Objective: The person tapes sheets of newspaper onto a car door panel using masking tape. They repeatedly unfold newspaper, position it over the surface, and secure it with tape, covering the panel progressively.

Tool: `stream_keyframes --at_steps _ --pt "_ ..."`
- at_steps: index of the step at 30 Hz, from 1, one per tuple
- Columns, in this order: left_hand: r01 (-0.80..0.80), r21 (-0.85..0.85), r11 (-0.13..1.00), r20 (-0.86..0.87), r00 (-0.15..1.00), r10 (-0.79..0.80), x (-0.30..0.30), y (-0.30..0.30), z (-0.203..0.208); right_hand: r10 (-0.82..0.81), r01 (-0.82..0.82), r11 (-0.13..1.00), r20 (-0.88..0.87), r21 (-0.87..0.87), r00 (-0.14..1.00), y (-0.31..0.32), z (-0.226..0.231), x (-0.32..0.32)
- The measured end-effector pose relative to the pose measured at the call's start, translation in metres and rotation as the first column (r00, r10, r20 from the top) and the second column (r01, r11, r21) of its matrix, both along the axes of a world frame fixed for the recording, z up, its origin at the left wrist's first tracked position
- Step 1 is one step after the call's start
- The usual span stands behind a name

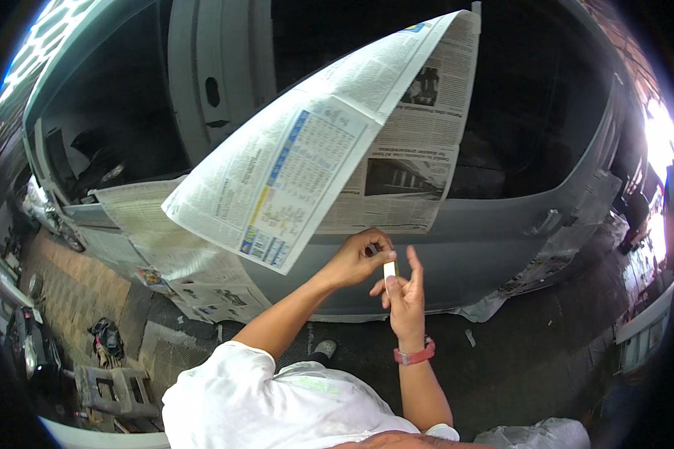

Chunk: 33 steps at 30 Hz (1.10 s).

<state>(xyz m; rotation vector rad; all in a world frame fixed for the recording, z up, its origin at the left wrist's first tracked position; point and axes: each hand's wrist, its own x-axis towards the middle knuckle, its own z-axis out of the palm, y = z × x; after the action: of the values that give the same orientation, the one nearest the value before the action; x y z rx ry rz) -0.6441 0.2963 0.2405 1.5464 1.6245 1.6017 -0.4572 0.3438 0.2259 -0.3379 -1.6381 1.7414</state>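
In front of a grey van side panel (pixel 337 269), both hands meet at a small pale roll of masking tape (pixel 390 274), seen nearly edge-on. My right hand (pixel 407 308) grips the roll between thumb and fingers, its index finger pointing up. The thumb and fingertips of my left hand (pixel 358 259) pinch at the roll's upper end. Just above them hangs a newspaper sheet (pixel 277 165), attached near its top right corner by the van's window (pixel 532 97). Its left part folds forward and hangs loose.
More newspaper (pixel 213 288) covers the lower panel at left. Grey plastic sheeting (pixel 490 305) edges the panel's bottom right. A grey step stool (pixel 112 391) and a dark bundle (pixel 106 340) stand on the floor at left. Crumpled clear plastic (pixel 535 434) lies at lower right.
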Motion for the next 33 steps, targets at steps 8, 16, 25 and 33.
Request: stream_keyframes --at_steps 8,16,25,33 --pt "-0.504 0.365 0.783 -0.104 0.814 0.572 -0.023 -0.037 0.024 -0.228 0.236 0.696 -0.103 0.678 0.968 -0.021 -0.057 -0.028" --pt "-0.505 0.673 0.541 -0.282 0.502 0.818 -0.148 -0.067 0.169 -0.417 0.28 0.775 0.126 0.566 0.9 -0.053 -0.123 -0.02" --pt "-0.474 0.8 0.369 -0.164 0.419 0.893 -0.292 -0.143 0.293 -0.403 0.241 0.898 0.471 0.368 0.785 -0.075 -0.185 0.004" --pt "-0.54 0.829 0.146 0.005 0.268 0.963 -0.33 -0.192 0.356 -0.441 0.332 0.894 0.463 0.302 0.769 -0.12 -0.217 -0.032"
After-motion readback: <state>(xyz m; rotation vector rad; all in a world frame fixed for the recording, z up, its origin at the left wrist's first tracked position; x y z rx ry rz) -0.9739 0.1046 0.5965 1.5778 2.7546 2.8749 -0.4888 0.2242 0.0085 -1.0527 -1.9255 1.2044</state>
